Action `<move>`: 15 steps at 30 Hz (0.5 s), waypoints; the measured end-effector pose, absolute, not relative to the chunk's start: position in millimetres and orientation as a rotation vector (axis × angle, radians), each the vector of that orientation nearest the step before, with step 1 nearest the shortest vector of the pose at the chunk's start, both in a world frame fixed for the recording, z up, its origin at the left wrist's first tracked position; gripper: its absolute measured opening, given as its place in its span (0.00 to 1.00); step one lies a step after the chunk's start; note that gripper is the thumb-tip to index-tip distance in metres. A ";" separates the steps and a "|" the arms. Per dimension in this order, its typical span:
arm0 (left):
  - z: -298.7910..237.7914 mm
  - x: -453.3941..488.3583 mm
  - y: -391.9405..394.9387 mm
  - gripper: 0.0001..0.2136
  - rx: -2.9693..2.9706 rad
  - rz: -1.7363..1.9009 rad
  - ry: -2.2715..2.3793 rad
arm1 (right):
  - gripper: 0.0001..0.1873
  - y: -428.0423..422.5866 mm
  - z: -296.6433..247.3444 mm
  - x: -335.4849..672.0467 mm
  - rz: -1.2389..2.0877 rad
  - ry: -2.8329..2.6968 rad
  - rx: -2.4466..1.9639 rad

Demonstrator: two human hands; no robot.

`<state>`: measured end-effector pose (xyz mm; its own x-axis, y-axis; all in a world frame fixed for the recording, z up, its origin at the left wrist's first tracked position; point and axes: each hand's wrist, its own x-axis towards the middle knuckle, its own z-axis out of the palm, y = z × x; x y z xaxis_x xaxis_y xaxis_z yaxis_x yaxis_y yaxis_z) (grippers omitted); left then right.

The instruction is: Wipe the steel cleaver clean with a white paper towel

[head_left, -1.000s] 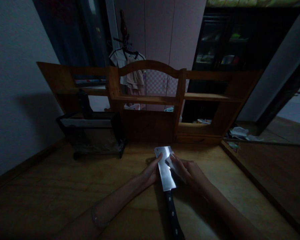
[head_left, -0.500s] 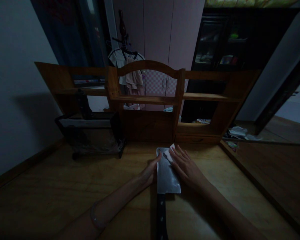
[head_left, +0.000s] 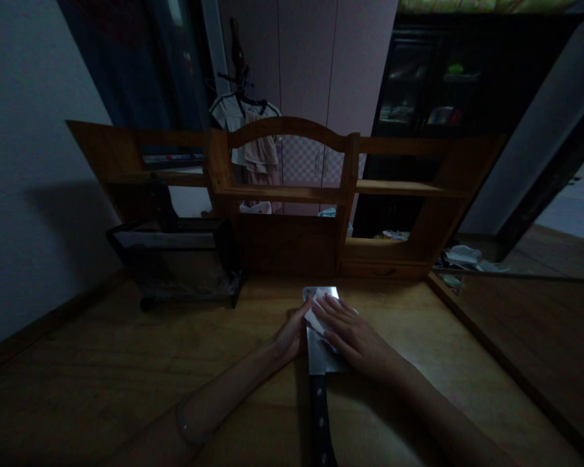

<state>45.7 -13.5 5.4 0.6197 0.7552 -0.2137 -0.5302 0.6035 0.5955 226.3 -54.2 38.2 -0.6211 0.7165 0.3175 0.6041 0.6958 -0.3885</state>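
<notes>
A cleaver point(head_left: 320, 353) with a broad steel blade and a black riveted handle point(head_left: 320, 415) lies lengthwise before me, its handle toward me. My left hand point(head_left: 292, 335) grips the blade's left edge near the far end, thumb on top and the other fingers mostly hidden beneath. Under the fingers of my right hand point(head_left: 357, 334) is a folded white tissue point(head_left: 316, 319), pressed flat against the upper face of the blade. The fingers of that hand are stretched out over the tissue and cover much of the blade's right side.
Below is a wooden tabletop point(head_left: 102, 383). A wooden shelf unit point(head_left: 287, 193) stands along its back. At the left back sits a dark, glass-fronted appliance point(head_left: 185, 269) with a black object point(head_left: 161, 204) on top. A raised wooden edge point(head_left: 496, 350) runs down the right side.
My right hand has slid the tissue leftward across the blade, toward my left thumb. The cleaver's handle end has swung slightly right. My left hand keeps its grip.
</notes>
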 end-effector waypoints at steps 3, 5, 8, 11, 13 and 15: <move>5.9 47.7 -13.3 0.22 0.481 0.796 0.466 | 0.27 -54.7 41.1 225.9 0.387 -2.457 -1.000; 5.5 48.3 -13.0 0.21 0.467 0.802 0.466 | 0.26 -53.6 41.4 226.5 0.387 -2.454 -1.006; 3.6 47.2 -12.0 0.22 0.481 0.780 0.460 | 0.25 -51.3 39.6 227.5 0.349 -2.435 -1.030; 2.4 45.3 -11.3 0.23 0.523 0.749 0.444 | 0.25 -48.9 36.8 229.0 0.315 -2.398 -1.071; 3.3 44.9 -11.5 0.24 0.541 0.742 0.445 | 0.25 -46.9 34.9 230.6 0.292 -2.372 -1.099; 5.5 45.3 -12.3 0.24 0.554 0.741 0.460 | 0.25 -44.8 32.8 232.4 0.273 -2.344 -1.116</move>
